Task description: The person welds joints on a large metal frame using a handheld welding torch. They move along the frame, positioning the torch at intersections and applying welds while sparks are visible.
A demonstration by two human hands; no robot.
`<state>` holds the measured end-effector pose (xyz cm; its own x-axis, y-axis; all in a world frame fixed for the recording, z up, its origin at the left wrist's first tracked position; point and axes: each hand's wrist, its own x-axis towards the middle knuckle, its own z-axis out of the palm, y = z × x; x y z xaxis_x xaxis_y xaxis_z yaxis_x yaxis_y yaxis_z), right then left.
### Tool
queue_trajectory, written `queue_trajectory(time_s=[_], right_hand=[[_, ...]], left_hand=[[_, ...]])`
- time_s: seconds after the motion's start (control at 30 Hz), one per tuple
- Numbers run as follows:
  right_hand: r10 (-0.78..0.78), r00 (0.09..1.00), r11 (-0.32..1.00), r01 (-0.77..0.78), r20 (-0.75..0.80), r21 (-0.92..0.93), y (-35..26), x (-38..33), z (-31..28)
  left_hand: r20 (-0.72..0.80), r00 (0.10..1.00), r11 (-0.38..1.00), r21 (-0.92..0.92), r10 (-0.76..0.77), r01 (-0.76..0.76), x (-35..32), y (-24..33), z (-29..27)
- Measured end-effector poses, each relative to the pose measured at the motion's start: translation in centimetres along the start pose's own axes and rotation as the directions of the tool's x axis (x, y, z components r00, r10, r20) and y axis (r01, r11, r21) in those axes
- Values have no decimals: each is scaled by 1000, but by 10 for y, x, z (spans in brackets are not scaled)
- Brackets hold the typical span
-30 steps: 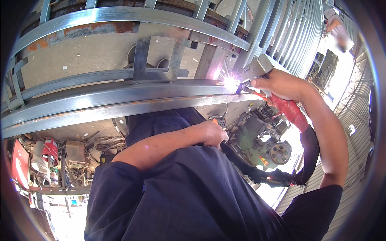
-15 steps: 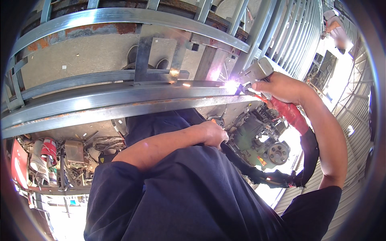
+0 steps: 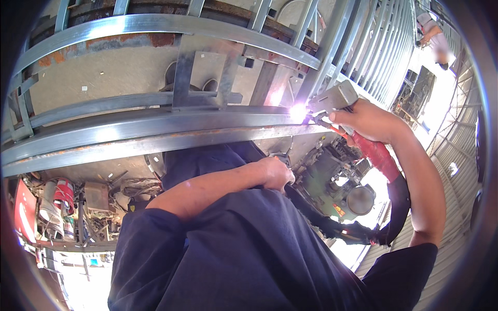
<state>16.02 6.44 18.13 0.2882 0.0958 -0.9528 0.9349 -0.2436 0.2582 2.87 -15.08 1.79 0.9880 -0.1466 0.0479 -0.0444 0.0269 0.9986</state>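
Note:
My right hand (image 3: 369, 120) is wrapped around a welding torch (image 3: 376, 155) with a red-wrapped grip and a thick black cable. A grey boxy metal piece (image 3: 336, 97) juts out beside its thumb; I cannot tell whether it belongs to the torch. At the torch's tip a bright welding arc (image 3: 299, 112) burns on the long steel beam (image 3: 155, 124), and its glare hides the joint. My left hand (image 3: 277, 173) is closed in front of my torso, just below the beam. What it holds, if anything, is hidden.
Steel railings (image 3: 386, 46) with parallel bars rise at the far right. A green machine (image 3: 321, 176) with a round wheel stands below the torch. Shelving with a red canister (image 3: 64, 193) is at lower left. Another person (image 3: 434, 39) is at upper right.
My right hand and the torch have shifted slightly right and down. The arc's glare is rounder, and the bright sparks along the beam are gone. My left hand stays put.

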Motion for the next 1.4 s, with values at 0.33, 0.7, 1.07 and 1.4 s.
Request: queue_trajectory(time_s=[0.33, 0.7, 1.07, 1.4], right_hand=[[-122, 955, 802, 255, -270, 541, 31, -88, 26], [-201, 879, 463, 474, -432, 749, 207, -30, 177], [-461, 477, 397, 865, -748, 307, 274, 66, 274], [-464, 464, 395, 871, -755, 293, 259, 100, 299]], left_hand=[[-89, 977, 980, 20, -193, 196, 21, -26, 27], [-331, 858, 884, 124, -392, 451, 48, -61, 64], [-685, 560, 689, -679, -467, -255, 138, 1, 60], [-672, 591, 409, -741, -446, -533, 159, 10, 87]])
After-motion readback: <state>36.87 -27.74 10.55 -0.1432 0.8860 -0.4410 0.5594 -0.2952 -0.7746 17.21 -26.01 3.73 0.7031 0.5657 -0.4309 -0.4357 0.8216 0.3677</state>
